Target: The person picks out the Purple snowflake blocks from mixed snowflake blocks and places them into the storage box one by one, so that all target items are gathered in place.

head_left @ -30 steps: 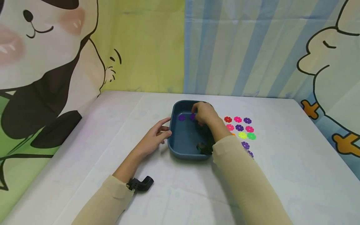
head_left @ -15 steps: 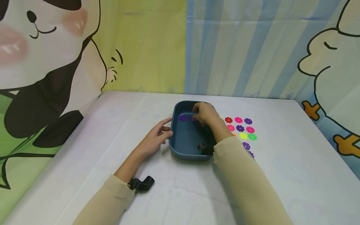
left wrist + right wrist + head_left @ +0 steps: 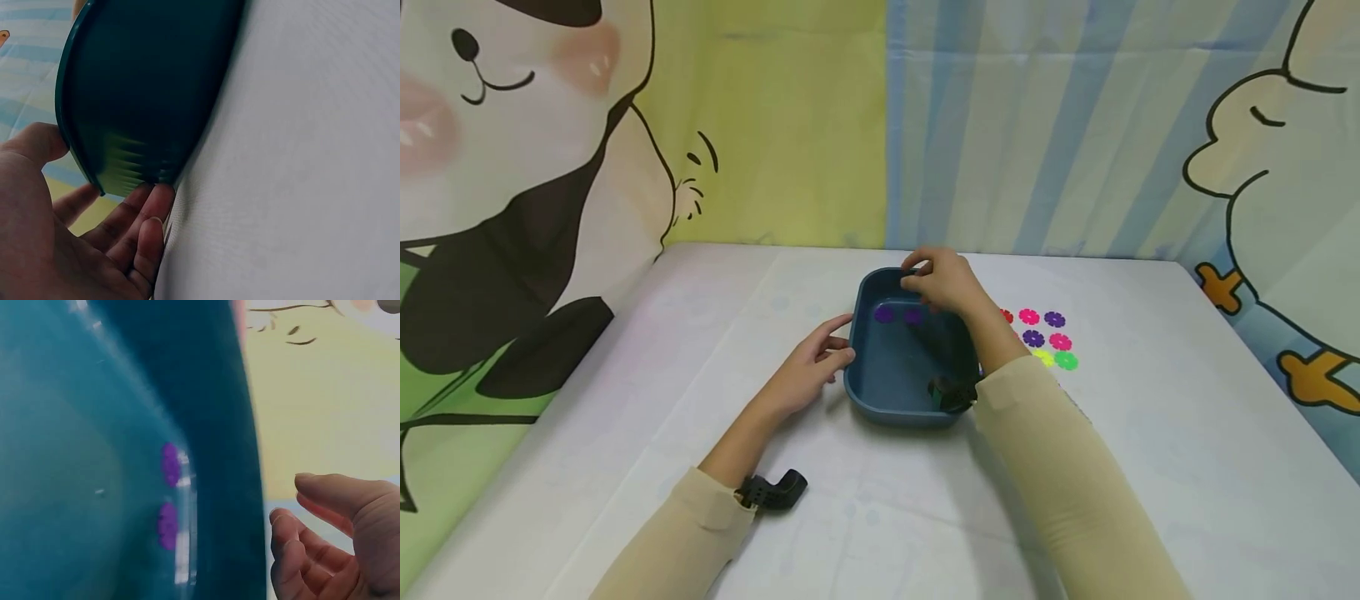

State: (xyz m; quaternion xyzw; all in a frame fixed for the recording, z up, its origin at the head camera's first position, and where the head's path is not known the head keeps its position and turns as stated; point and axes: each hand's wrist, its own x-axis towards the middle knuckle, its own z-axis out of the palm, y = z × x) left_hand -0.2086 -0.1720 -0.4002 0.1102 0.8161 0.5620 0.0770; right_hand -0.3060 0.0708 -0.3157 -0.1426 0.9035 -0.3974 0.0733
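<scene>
A blue plastic tub (image 3: 910, 367) stands on the white table, and two purple flower-shaped discs (image 3: 884, 313) lie inside it near its far end. My left hand (image 3: 808, 367) rests against the tub's left side. In the left wrist view, the thumb (image 3: 44, 140) touches the rim and the other fingers lie along the outer wall. Above the tub's far right part is my right hand (image 3: 942, 279), fingers loosely bent and nothing between them. The right wrist view has the right hand (image 3: 331, 544) beyond the rim, apart from the purple discs (image 3: 167, 526).
On the table right of the tub lie several flower-shaped discs, among them a pink disc (image 3: 1060, 342), a green disc (image 3: 1066, 360) and a purple disc (image 3: 1055, 319). My right forearm covers some of them. Cartoon-printed cloth (image 3: 805, 125) hangs behind the table.
My right hand has risen from inside the tub and moved up toward its far rim, its fingers spreading. The second purple disc is now uncovered on the tub floor. The left hand stays put.
</scene>
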